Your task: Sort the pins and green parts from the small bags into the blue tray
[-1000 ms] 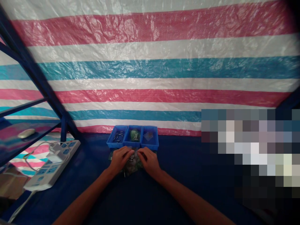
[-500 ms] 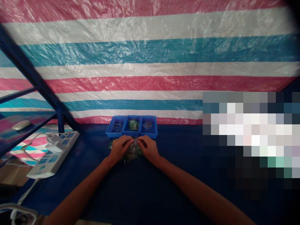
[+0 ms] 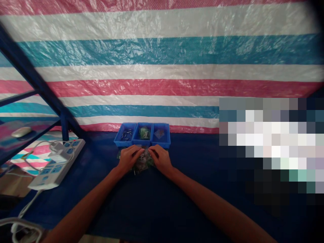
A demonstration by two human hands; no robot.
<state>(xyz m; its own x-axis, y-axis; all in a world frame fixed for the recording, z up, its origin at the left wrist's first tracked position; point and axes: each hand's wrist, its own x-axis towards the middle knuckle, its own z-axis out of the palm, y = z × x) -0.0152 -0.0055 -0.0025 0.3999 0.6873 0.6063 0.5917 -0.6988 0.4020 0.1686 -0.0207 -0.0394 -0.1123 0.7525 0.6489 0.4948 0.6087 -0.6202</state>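
My left hand (image 3: 129, 157) and my right hand (image 3: 160, 158) face each other at the middle of the table, just in front of the blue bins. The fingers of both are bent into a pinch, with the tips close together. Between them shows a small clear plastic bag (image 3: 146, 152), its edges partly hidden by the fingers. Under the hands lies a loose pile of clear and greenish plastic packets (image 3: 141, 166) with small metal pins among them. One metal pin (image 3: 134, 172) lies at the pile's near edge.
Three joined blue bins stand behind: the left bin (image 3: 124, 143) holds metal pins, the middle one green packets (image 3: 144, 133), the right one clear pieces (image 3: 159, 134). A white power strip (image 3: 54, 172) with cables lies left. Striped sheeting (image 3: 162, 71) hangs behind. The right side is pixelated.
The view has shifted slightly, so the bins and sheeting sit a little higher. Both hands keep almost the same pose over the pile.
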